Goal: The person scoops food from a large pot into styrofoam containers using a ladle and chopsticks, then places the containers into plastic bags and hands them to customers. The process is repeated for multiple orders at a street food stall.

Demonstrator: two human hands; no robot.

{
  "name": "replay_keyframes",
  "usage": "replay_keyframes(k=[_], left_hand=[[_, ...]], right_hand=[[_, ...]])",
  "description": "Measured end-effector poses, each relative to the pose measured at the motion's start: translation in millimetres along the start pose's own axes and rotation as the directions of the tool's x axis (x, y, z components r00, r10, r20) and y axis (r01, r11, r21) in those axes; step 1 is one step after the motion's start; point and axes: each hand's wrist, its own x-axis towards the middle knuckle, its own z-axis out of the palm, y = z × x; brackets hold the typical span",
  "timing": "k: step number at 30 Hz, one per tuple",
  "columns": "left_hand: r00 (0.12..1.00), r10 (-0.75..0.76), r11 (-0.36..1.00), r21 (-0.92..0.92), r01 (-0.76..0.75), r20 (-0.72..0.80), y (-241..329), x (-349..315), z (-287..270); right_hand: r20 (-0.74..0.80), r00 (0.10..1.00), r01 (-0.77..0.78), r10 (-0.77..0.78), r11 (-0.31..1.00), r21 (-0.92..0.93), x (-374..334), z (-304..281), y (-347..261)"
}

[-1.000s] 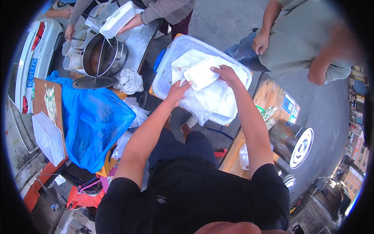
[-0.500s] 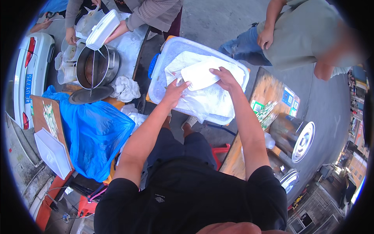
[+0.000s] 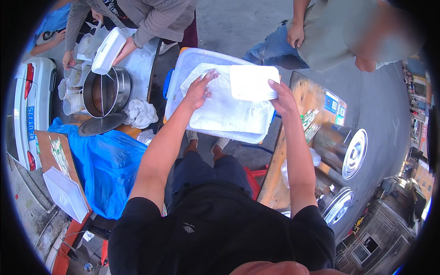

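My right hand grips a white takeout box by its right edge, thumb on top. The box is held over the right part of a large, pale plastic tub in front of me. White cloth-like sheeting covers much of the tub's inside. My left hand is open over the left part of this sheeting, its fingers spread and a little blurred. Whether its fingertips touch the sheeting, I cannot tell.
At the far left, a person holds another white box by a steel pot. Blue plastic covers something at left. A wooden table with lidded pots stands right. Another person stands beyond it.
My right hand has moved the box rightward, and the box now lies squarer to me. My left hand has come off the thin plastic near the box and opened, moving up and left.
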Motion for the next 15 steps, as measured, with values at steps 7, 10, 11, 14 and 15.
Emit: replay_keyframes(k=[7, 10, 11, 14, 15], left_hand=[[0.998, -0.002, 1.000, -0.013, 0.001, -0.068, -19, 5, 3], [0.997, 0.004, 0.997, -0.072, -0.009, -0.078, -22, -5, -6], [0.997, 0.005, 0.995, -0.099, -0.013, -0.073, -22, -8, -8], [0.992, 0.080, 0.985, 0.157, -0.065, -0.093, -23, -16, -32], [0.988, 0.108, 0.935, 0.350, -0.065, -0.106, -24, -18, -40]], right_hand=[[-0.101, 0.995, 0.035, -0.026, 0.995, 0.094, -24, 17, 61], [-0.192, 0.981, 0.011, 0.012, 0.993, 0.118, -24, 41, 108], [-0.210, 0.978, 0.011, 0.017, 0.991, 0.131, -21, 46, 124], [-0.225, 0.974, 0.032, 0.014, 0.979, 0.201, -11, 55, 171], [-0.245, 0.969, 0.028, 0.019, 0.982, 0.188, -9, 59, 181]])
